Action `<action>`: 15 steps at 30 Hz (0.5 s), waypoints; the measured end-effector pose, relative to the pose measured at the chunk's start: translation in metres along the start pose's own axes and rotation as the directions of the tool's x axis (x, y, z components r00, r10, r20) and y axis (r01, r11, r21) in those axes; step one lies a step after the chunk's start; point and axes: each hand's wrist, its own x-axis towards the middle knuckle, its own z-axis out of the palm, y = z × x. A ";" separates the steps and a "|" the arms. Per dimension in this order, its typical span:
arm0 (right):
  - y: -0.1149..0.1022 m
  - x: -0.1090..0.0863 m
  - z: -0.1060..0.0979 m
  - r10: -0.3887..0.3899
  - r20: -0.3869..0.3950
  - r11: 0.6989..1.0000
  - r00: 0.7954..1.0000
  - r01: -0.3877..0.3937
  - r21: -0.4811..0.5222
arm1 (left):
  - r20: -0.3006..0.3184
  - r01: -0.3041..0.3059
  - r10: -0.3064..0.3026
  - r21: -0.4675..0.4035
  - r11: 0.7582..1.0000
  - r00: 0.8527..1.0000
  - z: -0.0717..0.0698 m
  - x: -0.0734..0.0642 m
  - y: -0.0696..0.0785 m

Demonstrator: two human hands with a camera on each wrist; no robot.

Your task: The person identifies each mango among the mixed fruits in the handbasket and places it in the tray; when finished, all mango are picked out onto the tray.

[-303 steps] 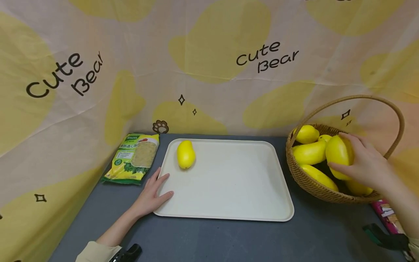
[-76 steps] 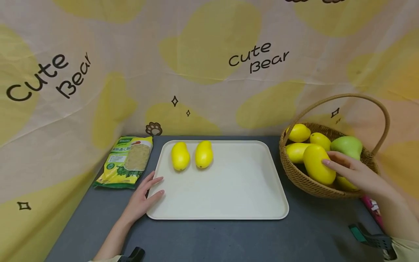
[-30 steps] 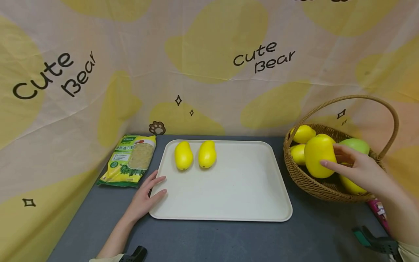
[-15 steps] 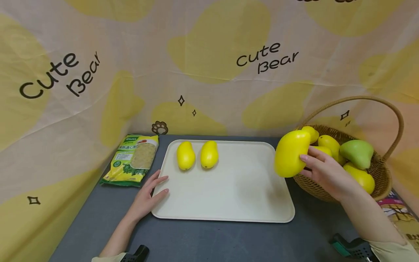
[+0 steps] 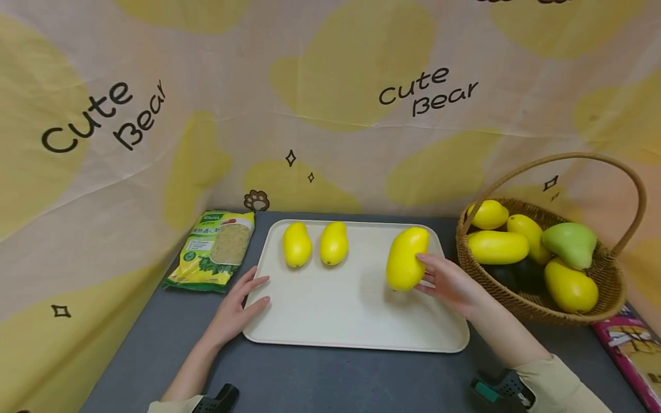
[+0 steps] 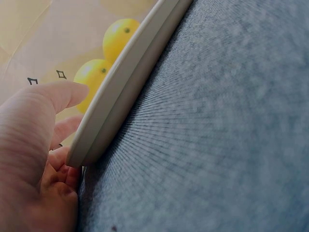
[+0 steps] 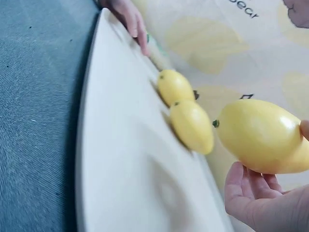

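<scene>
In the head view my right hand [image 5: 446,284] grips a yellow mango [image 5: 407,259] by its right side, above the right half of the cream tray [image 5: 351,315]. In the right wrist view the mango [image 7: 260,135] is off the tray, its shadow on the surface, with thumb and fingers on opposite sides. Two more yellow mangoes, a left one [image 5: 296,245] and a right one [image 5: 333,244], lie side by side at the tray's back left. My left hand [image 5: 234,310] rests at the tray's left edge, fingers spread, thumb over the rim.
At the right stands a wicker basket [image 5: 521,310] with a tall handle, holding a green pear [image 5: 570,244] and several yellow fruits, one long [image 5: 498,247]. A green-yellow food packet [image 5: 212,250] lies left of the tray. A purple packet [image 5: 632,350] sits near the basket's front.
A second mango has come onto the tray since the earliest frame. My right hand has since lifted another mango from the basket and carried it left over the tray. The left hand stays put.
</scene>
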 end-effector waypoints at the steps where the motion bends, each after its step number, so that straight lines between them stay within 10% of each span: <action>1: 0.004 0.005 0.000 0.013 -0.008 1.000 1.000 -0.013 0.014 | 0.000 0.001 -0.001 -0.001 1.000 1.000 0.000 0.000 0.000; 15: 0.020 0.064 0.011 0.101 -0.186 0.995 0.977 -0.097 0.028 | -0.002 0.009 -0.009 -0.022 1.000 1.000 0.000 -0.001 0.001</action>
